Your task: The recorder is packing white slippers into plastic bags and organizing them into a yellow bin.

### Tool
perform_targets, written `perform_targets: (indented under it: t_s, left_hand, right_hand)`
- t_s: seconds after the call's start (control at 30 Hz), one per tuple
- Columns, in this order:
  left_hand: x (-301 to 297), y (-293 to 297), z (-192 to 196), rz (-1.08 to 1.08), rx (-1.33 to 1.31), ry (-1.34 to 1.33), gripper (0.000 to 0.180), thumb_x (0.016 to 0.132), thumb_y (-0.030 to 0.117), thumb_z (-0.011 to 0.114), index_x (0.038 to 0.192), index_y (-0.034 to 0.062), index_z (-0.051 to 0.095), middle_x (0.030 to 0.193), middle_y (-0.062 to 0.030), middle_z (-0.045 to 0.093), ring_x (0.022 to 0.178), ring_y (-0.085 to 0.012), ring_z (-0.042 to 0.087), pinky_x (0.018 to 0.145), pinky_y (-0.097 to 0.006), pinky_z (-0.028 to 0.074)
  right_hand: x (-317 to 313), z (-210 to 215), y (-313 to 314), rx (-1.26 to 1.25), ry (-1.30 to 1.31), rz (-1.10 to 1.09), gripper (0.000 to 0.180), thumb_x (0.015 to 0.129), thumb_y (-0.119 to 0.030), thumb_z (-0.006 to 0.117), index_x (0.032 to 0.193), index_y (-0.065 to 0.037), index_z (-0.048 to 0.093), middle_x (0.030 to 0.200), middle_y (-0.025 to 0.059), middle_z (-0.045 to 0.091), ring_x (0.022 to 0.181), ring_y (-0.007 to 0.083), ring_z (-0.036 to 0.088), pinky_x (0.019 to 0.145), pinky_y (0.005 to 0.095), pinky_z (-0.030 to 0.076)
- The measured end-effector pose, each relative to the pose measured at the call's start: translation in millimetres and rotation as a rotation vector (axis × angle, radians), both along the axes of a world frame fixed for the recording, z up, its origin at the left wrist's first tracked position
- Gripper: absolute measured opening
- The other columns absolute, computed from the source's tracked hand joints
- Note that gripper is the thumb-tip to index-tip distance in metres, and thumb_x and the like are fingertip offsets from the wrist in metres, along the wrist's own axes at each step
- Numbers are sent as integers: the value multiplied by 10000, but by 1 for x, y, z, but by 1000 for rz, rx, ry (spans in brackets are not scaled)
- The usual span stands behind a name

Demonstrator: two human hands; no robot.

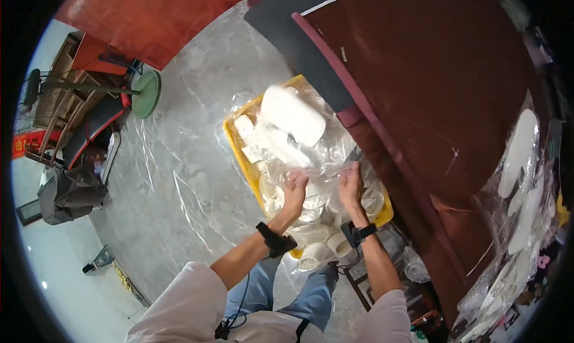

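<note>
Both hands are closed on the open edge of a see-through plastic bag (330, 170), stretched between them over a yellow crate. My left hand (295, 192) pinches its left side, my right hand (351, 187) its right side. Just beyond the bag's edge is a white, rounded, flat piece (293, 116), slightly blurred, which looks like a slipper; whether it lies inside the bag I cannot tell. Beneath, the yellow crate (240, 161) is heaped with white pieces and plastic film. Several white slippers (317, 253) lie at its near end, close to my legs.
To the right stands a table with a dark brown cover (430, 86). Bagged white slippers (519, 158) pile up along its right side. A green round-based stand (146, 94), wooden chairs and a grey cloth-covered object (70, 193) are at the left. Plastic scraps mark the grey floor (173, 181).
</note>
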State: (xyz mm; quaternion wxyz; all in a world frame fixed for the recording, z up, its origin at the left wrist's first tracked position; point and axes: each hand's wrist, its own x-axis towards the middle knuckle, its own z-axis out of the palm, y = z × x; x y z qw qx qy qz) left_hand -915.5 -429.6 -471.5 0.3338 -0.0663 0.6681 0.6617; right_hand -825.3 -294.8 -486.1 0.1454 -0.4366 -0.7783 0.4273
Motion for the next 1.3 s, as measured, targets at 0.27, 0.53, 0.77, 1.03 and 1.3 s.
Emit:
perform_targets:
  t_s: [0.27, 0.53, 0.77, 1.03, 1.3]
  left_hand:
    - [11, -68, 48, 271, 407, -655, 261, 844, 248, 497, 996, 77, 623, 1058, -88, 613, 1033, -254, 554, 956, -573, 356]
    - [19, -195, 69, 290, 517, -557, 332, 873, 424, 439, 896, 124, 581, 841, -46, 569, 854, -217, 517, 806, -430, 400]
    - [74, -152, 263, 119, 315, -431, 314, 840, 485, 501, 771, 200, 613, 805, 41, 658, 796, -122, 584, 795, -336, 442]
    - [-3, -202, 192, 124, 593, -444, 378, 985, 353, 389, 1244, 127, 544, 1111, -88, 625, 1022, -190, 574, 915, -404, 456]
    - [283, 185, 395, -794, 1036, -615, 581, 823, 469, 582, 1272, 111, 496, 1202, -30, 550, 1095, -151, 506, 991, -365, 369]
  right_hand:
    - [12, 65, -37, -172, 124, 197, 281, 835, 3, 519, 1096, 18, 416, 1003, 248, 502, 938, 439, 520, 811, 487, 421]
    - [3, 188, -117, -64, 390, 351, 189, 759, 33, 472, 939, -19, 445, 862, 187, 469, 809, 411, 492, 700, 469, 404]
    - [68, 284, -141, -288, 575, 266, 262, 747, 47, 509, 995, -37, 512, 952, 140, 529, 882, 347, 551, 739, 426, 473]
    - [178, 413, -75, 80, 808, 112, 463, 650, 117, 575, 1084, -32, 509, 1021, 144, 494, 888, 307, 544, 689, 342, 480]
    - [386, 495, 69, 685, 644, -376, 116, 897, -67, 443, 979, -6, 498, 850, 136, 493, 737, 267, 500, 663, 385, 423]
